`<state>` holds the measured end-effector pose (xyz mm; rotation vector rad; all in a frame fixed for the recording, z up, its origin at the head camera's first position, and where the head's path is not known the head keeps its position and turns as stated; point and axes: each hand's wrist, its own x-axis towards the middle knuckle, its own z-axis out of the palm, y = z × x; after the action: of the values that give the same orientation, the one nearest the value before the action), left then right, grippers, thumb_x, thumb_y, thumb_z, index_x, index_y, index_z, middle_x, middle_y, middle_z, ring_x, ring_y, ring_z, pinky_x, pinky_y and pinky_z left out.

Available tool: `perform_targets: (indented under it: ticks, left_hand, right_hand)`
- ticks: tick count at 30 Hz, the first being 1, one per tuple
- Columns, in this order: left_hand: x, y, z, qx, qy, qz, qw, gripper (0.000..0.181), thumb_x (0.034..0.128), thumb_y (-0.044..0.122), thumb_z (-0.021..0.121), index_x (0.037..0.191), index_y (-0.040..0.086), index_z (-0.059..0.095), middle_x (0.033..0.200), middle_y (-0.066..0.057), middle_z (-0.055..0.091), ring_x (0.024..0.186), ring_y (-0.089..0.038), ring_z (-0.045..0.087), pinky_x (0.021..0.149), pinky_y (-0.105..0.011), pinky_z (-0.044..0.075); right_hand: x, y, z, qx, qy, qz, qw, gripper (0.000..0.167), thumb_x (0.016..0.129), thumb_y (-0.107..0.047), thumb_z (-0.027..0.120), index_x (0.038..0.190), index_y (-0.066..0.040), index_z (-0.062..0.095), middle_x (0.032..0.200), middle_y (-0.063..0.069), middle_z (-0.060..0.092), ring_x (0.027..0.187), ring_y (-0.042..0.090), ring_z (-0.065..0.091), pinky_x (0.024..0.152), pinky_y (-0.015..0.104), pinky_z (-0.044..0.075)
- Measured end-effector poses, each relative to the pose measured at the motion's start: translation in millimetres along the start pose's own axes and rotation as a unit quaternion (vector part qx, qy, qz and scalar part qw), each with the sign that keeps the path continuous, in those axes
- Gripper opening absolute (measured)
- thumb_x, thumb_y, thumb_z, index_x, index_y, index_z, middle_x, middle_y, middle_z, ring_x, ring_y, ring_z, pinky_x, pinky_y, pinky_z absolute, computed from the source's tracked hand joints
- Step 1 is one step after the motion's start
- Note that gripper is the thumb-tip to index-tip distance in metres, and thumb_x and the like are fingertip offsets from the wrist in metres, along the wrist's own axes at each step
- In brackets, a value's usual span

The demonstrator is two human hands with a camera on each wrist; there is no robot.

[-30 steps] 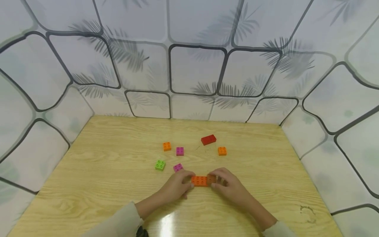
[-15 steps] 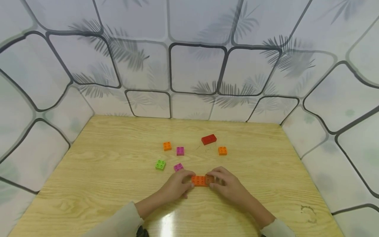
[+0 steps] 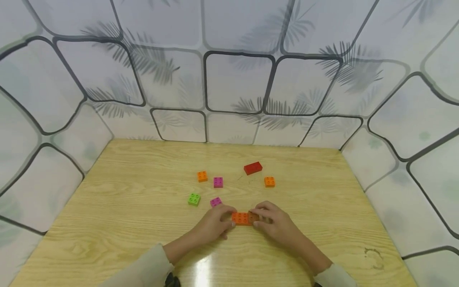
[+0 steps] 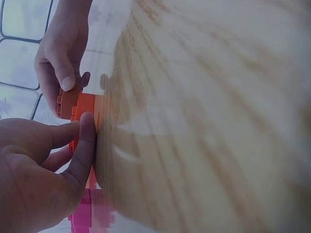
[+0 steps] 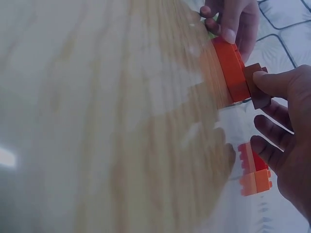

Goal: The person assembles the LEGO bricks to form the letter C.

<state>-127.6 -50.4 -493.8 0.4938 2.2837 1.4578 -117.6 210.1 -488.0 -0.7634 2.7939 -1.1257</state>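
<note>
A long orange building brick (image 3: 239,218) lies on the wooden table between the hands. My left hand (image 3: 214,225) pinches its left end between thumb and fingers. A smaller brown brick (image 3: 253,217) sits on top at the right end, pinched by my right hand (image 3: 276,223). From the right wrist view, the brown brick (image 5: 257,86) touches the orange brick's studded face (image 5: 230,70); whether it is fully pressed down I cannot tell. Just beyond the left fingers lies a magenta brick (image 3: 216,202), partly covered by that hand.
Farther back on the table (image 3: 143,207) are a green brick (image 3: 194,199), an orange brick (image 3: 202,176), another magenta brick (image 3: 218,182), a long red brick (image 3: 253,168) and a second small orange brick (image 3: 269,181). A patterned backdrop (image 3: 236,87) encloses the back and sides.
My right hand has shifted slightly left with the brown brick, which now overlaps more of the orange brick's right end. My left hand has stayed in place.
</note>
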Motion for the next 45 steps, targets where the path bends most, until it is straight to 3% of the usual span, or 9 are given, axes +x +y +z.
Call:
perform_targets:
  ticks: [10,14,21,28,32,35,39,45]
  left_hand:
    - [-1.2,3.7,-1.4,0.005,-0.001,0.001,1.0,0.04,0.0965,0.012,0.067,0.134,0.004,0.059,0.137,-0.02,0.052,0.057,-0.012,0.064,0.054,-0.027,0.056]
    - [-0.5,4.4,-1.9,0.005,-0.001,-0.003,1.0,0.039,0.0963,0.012,0.067,0.134,0.005,0.059,0.138,-0.02,0.052,0.057,-0.013,0.064,0.054,-0.028,0.056]
    - [-1.4,3.2,-1.7,0.009,-0.001,-0.001,1.0,0.038,0.0967,0.012,0.067,0.134,0.005,0.059,0.138,-0.02,0.052,0.056,-0.011,0.062,0.053,-0.026,0.055]
    - [-0.9,0.7,-0.6,0.013,0.0,0.008,0.9999,0.039,0.0958,0.011,0.068,0.133,0.004,0.059,0.135,-0.02,0.053,0.056,-0.009,0.06,0.052,-0.024,0.054]
    - [-1.8,0.3,-0.8,0.022,-0.003,0.017,0.9996,0.041,0.0952,0.013,0.069,0.134,0.003,0.059,0.133,-0.018,0.054,0.059,-0.015,0.063,0.055,-0.029,0.055]
    - [-3.7,1.0,-3.6,0.059,0.008,0.027,0.9978,0.041,0.0955,0.018,0.069,0.134,0.007,0.06,0.134,-0.014,0.059,0.089,-0.024,0.07,0.081,-0.04,0.058]
    - [-6.8,3.4,-11.4,0.094,0.037,0.034,0.9943,0.039,0.096,0.022,0.068,0.133,0.012,0.063,0.132,-0.006,0.064,0.12,-0.025,0.059,0.101,-0.048,0.049]
    - [-5.5,4.5,-25.1,0.098,0.097,0.033,0.9899,0.033,0.0978,0.017,0.067,0.13,0.008,0.065,0.113,-0.004,0.064,0.099,-0.015,0.058,0.085,-0.031,0.052]
  right_hand:
    - [2.0,-0.6,-2.6,0.016,-0.006,0.019,0.9997,0.033,0.093,-0.031,0.074,0.125,-0.027,0.071,0.119,-0.016,0.06,0.102,0.007,0.055,0.085,0.027,0.05]
    - [2.9,2.3,-4.5,0.021,-0.01,-0.003,0.9997,0.033,0.094,-0.03,0.073,0.126,-0.025,0.071,0.122,-0.012,0.061,0.106,0.009,0.057,0.088,0.03,0.051]
    - [5.1,4.7,-4.0,0.046,-0.021,-0.007,0.9987,0.033,0.093,-0.027,0.073,0.126,-0.023,0.07,0.122,-0.009,0.061,0.094,0.009,0.055,0.079,0.025,0.051]
    - [4.5,5.6,-2.4,0.062,-0.029,0.02,0.9975,0.032,0.094,-0.029,0.073,0.126,-0.028,0.069,0.121,-0.013,0.06,0.093,0.008,0.055,0.078,0.024,0.05]
    - [4.1,6.3,-2.3,0.066,-0.03,0.017,0.9972,0.033,0.093,-0.029,0.073,0.126,-0.027,0.069,0.121,-0.011,0.06,0.093,0.009,0.054,0.078,0.025,0.05]
    - [4.5,6.5,-2.4,0.068,-0.03,0.013,0.9972,0.032,0.093,-0.029,0.073,0.125,-0.027,0.07,0.121,-0.011,0.061,0.093,0.009,0.054,0.077,0.025,0.05]
    - [5.3,7.0,-1.9,0.064,-0.032,0.013,0.9973,0.032,0.094,-0.031,0.073,0.125,-0.029,0.069,0.121,-0.013,0.06,0.093,0.008,0.055,0.077,0.025,0.05]
    - [4.5,8.6,-1.5,0.067,-0.031,0.011,0.9972,0.032,0.094,-0.03,0.073,0.125,-0.027,0.069,0.121,-0.01,0.061,0.091,0.009,0.055,0.075,0.024,0.05]
